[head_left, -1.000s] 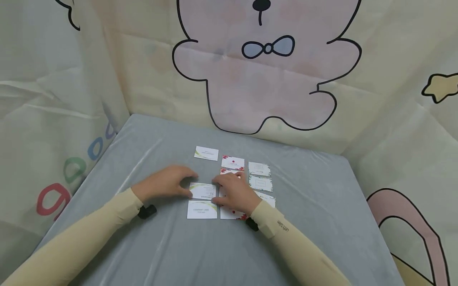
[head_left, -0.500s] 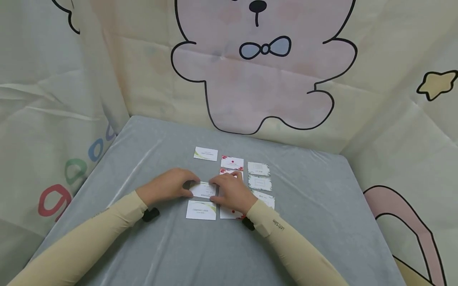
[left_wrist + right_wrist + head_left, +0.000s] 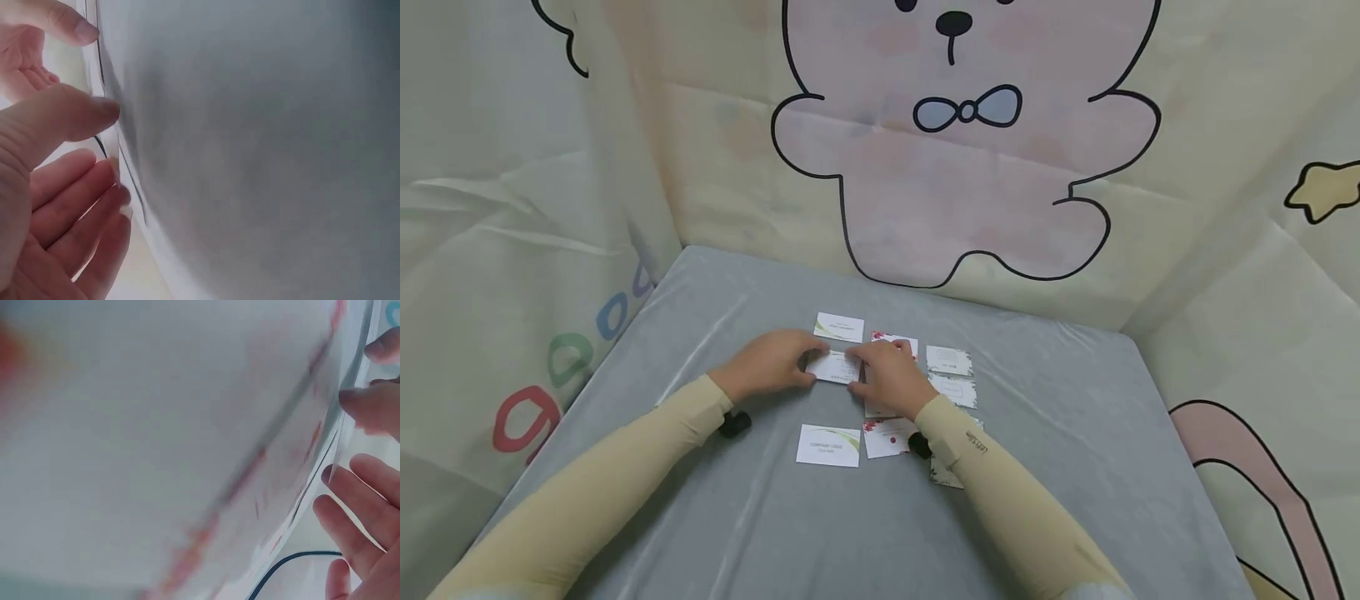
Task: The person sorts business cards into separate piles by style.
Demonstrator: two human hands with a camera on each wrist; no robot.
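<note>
A white business card with a green curve (image 3: pixel 832 367) lies between my two hands in the head view. My left hand (image 3: pixel 771 363) pinches its left edge between thumb and fingers. At its right edge my right hand (image 3: pixel 895 381) holds on the same way, covering part of the red-flowered cards underneath. Just behind is a matching green-curve card (image 3: pixel 839 327); nearer the front lies another, printed with a company logo (image 3: pixel 828 446). In the left wrist view, the left hand's thumb and fingers (image 3: pixel 81 181) meet around a thin card edge.
Red-flowered cards (image 3: pixel 886 438) form a middle column. Leaf-bordered cards (image 3: pixel 949 360) stand in a column to the right, partly under the right sleeve. All lie on a grey cloth-covered table (image 3: pixel 730 517). Printed fabric walls (image 3: pixel 722 167) rise at its back and sides.
Both hands have closed in on the green-curve card and moved it away from the front logo card, toward the back one. The head view has shifted slightly.
</note>
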